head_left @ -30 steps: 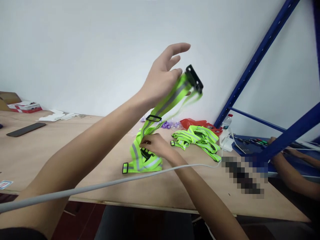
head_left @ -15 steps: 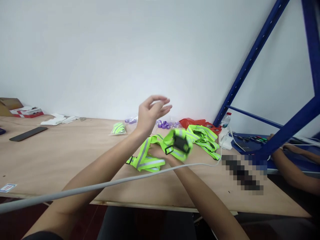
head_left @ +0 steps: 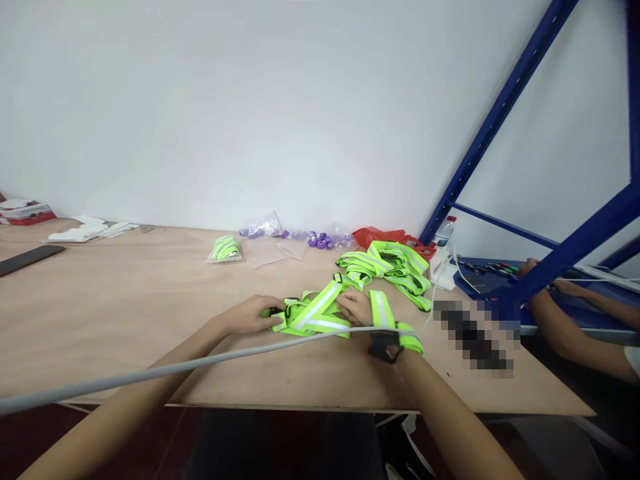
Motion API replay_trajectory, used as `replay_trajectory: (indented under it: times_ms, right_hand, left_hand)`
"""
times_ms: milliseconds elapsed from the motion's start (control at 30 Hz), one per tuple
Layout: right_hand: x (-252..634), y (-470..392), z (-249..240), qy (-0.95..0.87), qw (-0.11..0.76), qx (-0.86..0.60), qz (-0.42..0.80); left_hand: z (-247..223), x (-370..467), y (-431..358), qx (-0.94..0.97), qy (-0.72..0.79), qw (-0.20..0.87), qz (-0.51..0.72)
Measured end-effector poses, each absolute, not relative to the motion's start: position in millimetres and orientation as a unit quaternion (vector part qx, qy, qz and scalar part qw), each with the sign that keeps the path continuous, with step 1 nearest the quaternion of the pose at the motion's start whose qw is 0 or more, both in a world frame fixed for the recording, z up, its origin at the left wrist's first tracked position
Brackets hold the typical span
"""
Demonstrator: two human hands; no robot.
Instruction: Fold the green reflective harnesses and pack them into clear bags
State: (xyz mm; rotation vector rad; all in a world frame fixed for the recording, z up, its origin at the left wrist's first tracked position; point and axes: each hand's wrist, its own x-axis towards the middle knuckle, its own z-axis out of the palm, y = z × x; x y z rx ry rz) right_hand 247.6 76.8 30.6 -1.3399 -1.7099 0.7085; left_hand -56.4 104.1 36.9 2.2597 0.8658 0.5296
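Neon yellow-green straps with silver stripes (head_left: pixel 320 312) lie in a loose heap on the wooden table (head_left: pixel 150 293). At the heap's left end, my left hand (head_left: pixel 253 315) has its fingers closed on a strap by a black buckle (head_left: pixel 275 311). My right hand (head_left: pixel 356 308) is at the heap's right side with bent fingers pressed on the straps; its fingertips are partly hidden. One strap drapes over my right wrist, with a black plastic piece (head_left: pixel 385 345) hanging there. More straps (head_left: pixel 395 263) are piled behind.
Behind the heap are a bagged strap (head_left: pixel 225 249), clear bags (head_left: pixel 263 227), purple rolls (head_left: pixel 320 240) and a red bag (head_left: pixel 390 237). A white cable (head_left: pixel 200 362) crosses in front. At right stand a bottle (head_left: pixel 444 232) and blue frame (head_left: pixel 500 120); another person's arms (head_left: pixel 560 327) are beyond.
My left hand has come down from the air onto the straps' left end. The strap with the black piece now lies over my right wrist. The view has shifted slightly.
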Motion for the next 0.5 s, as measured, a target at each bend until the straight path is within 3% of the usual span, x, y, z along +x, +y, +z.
replay_trajectory:
  times_ms: [200,500]
  right_hand:
    - [272,78,15,-0.696,0.317,-0.543,0.347]
    - [258,89,15,-0.685,0.423,-0.578,0.136]
  left_hand:
    - [22,-66,109,0.886,0.347,0.264,0.16]
    - [24,-90,144,0.839,0.492,0.139,0.186]
